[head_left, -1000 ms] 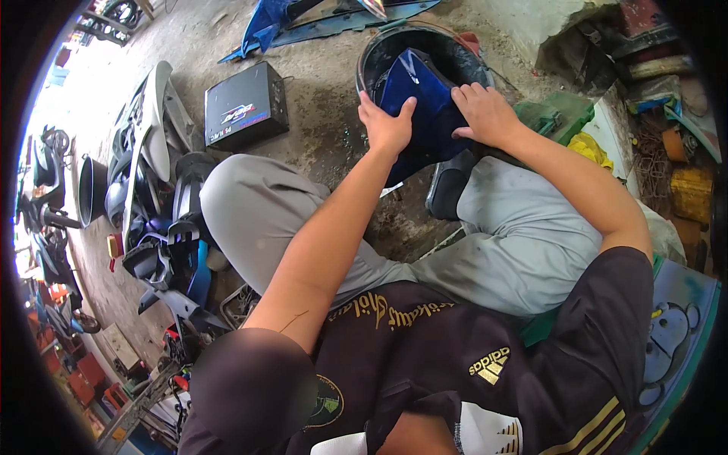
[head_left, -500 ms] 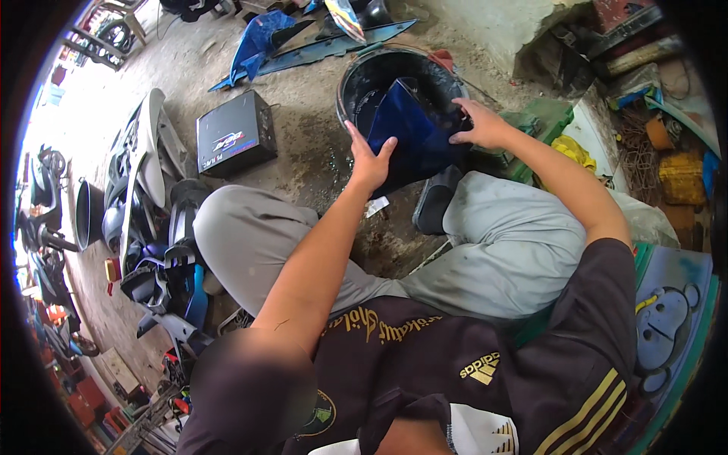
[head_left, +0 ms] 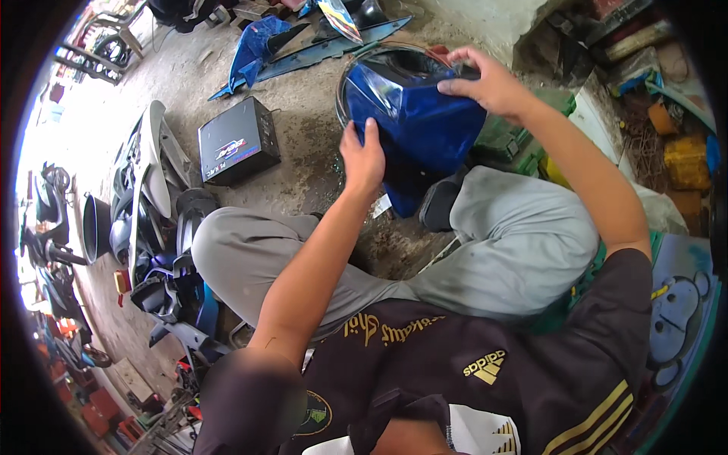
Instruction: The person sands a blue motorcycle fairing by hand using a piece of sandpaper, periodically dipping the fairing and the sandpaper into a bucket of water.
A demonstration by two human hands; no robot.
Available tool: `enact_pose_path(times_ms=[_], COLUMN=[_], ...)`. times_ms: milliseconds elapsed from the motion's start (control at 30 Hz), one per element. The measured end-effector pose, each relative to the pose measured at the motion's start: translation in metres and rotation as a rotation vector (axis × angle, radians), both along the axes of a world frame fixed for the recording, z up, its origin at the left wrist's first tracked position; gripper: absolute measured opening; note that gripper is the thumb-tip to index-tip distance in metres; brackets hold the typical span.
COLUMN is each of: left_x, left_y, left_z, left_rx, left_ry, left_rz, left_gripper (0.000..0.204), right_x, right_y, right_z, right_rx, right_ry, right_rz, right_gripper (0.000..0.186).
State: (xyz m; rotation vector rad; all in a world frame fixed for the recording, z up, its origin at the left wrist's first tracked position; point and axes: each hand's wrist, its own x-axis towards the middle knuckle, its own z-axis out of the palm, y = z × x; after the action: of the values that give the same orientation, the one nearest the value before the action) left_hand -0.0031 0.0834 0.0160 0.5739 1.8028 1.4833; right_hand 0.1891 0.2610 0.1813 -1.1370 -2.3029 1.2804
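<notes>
Raised and tilted since a moment ago, your glossy blue angular plastic panel (head_left: 434, 121) slants over the mouth of the round black bucket (head_left: 414, 61).
Your right hand (head_left: 494, 83) grips its upper right edge, thumb on top; your left hand (head_left: 365, 161) grips its left edge, fingers partly hidden.

From where I stand, I count two bare hands, one left hand (head_left: 364, 159) and one right hand (head_left: 497, 89); one glossy, angular blue panel (head_left: 436, 125); one round, dark bucket (head_left: 402, 55); one black rectangular box (head_left: 235, 144); one dark shoe (head_left: 435, 208).
</notes>
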Motion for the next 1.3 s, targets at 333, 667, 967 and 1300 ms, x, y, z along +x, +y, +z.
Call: enact_pose_path(times_ms=[333, 667, 967, 1300], left_x=[-0.028, -0.025, -0.031, -0.025], left_y=[-0.01, -0.016, -0.004, 0.002], left_z=[0.09, 0.125, 0.122, 0.071], left_rx=[0.429, 0.516, 0.329, 0.024], left_ry=[-0.037, -0.103, -0.122, 0.001], left_rz=[-0.119, -0.218, -0.166, -0.295], left_gripper=[0.055, 0.038, 0.05, 0.04], right_x=[0.018, 0.023, 0.025, 0.027], right_y=[-0.038, -0.035, -0.03, 0.003], right_z=[0.061, 0.058, 0.021, -0.027], right_rx=[-0.005, -0.078, -0.064, -0.084], right_ry=[0.433, 0.738, 0.516, 0.388], right_rz=[-0.16, -0.321, -0.262, -0.17], right_gripper=[0.087, 0.06, 0.045, 0.035])
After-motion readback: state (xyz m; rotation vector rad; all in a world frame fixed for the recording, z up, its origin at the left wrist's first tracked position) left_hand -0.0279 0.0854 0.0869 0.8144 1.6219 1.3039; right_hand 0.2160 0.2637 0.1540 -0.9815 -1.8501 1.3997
